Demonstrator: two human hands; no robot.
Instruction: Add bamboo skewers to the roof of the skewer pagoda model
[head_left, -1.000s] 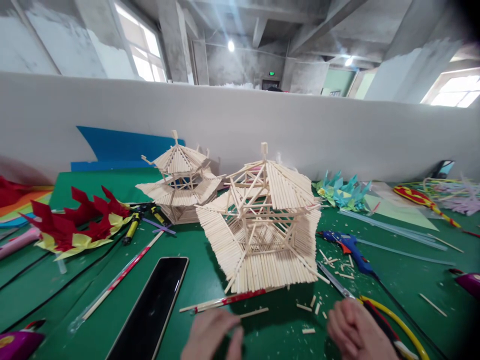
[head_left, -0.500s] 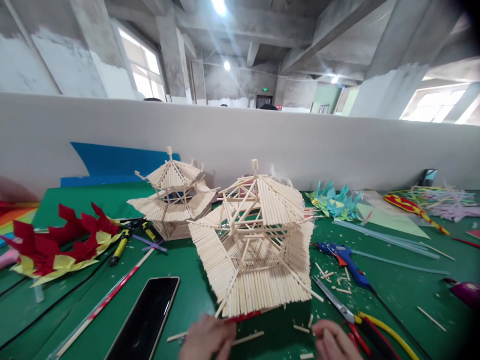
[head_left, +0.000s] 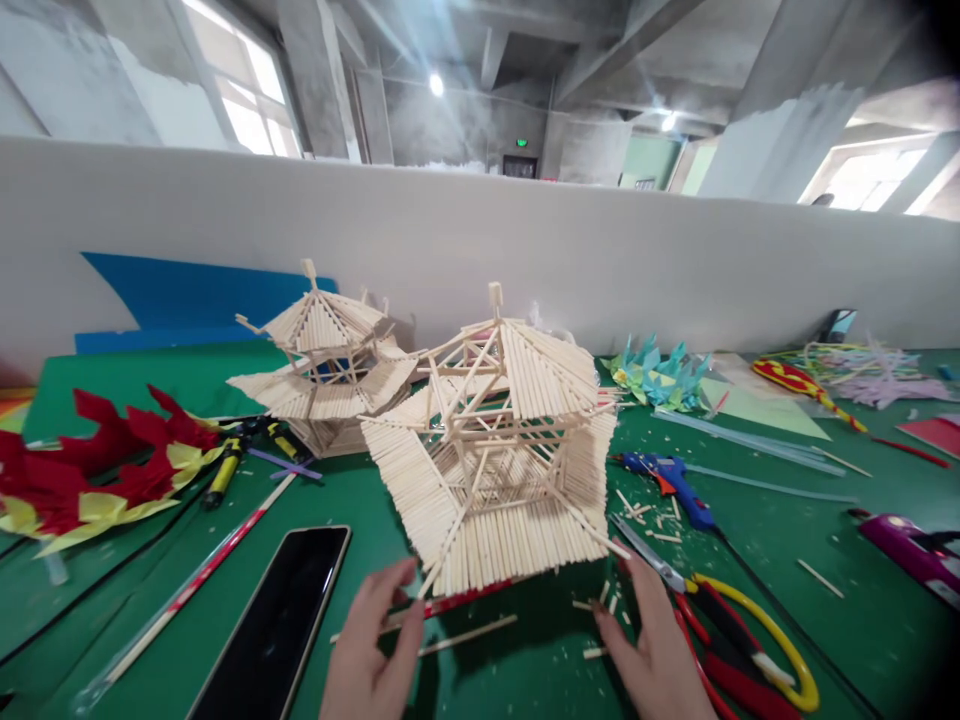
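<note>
A pagoda model of pale wooden sticks (head_left: pixel 499 455) stands on the green table (head_left: pixel 757 570) in front of me. My left hand (head_left: pixel 371 655) reaches up from the bottom edge, fingers spread, its fingertips at the model's lower left roof corner. My right hand (head_left: pixel 656 650) reaches toward the lower right corner, fingers apart, empty. A wrapped pair of chopsticks (head_left: pixel 457 600) and a loose stick (head_left: pixel 469 635) lie under the model's front edge.
A second stick pagoda (head_left: pixel 322 355) stands behind on the left. A black phone (head_left: pixel 274 625) lies at front left, red and yellow scissors (head_left: pixel 720 625) at front right, a blue glue gun (head_left: pixel 671 480) beyond. Red and yellow paper (head_left: pixel 90 475) lies far left, teal paper (head_left: pixel 660 375) at back.
Both hands have moved forward from the bottom edge to the pagoda's lower corners and opened their fingers. The camera view has shifted slightly.
</note>
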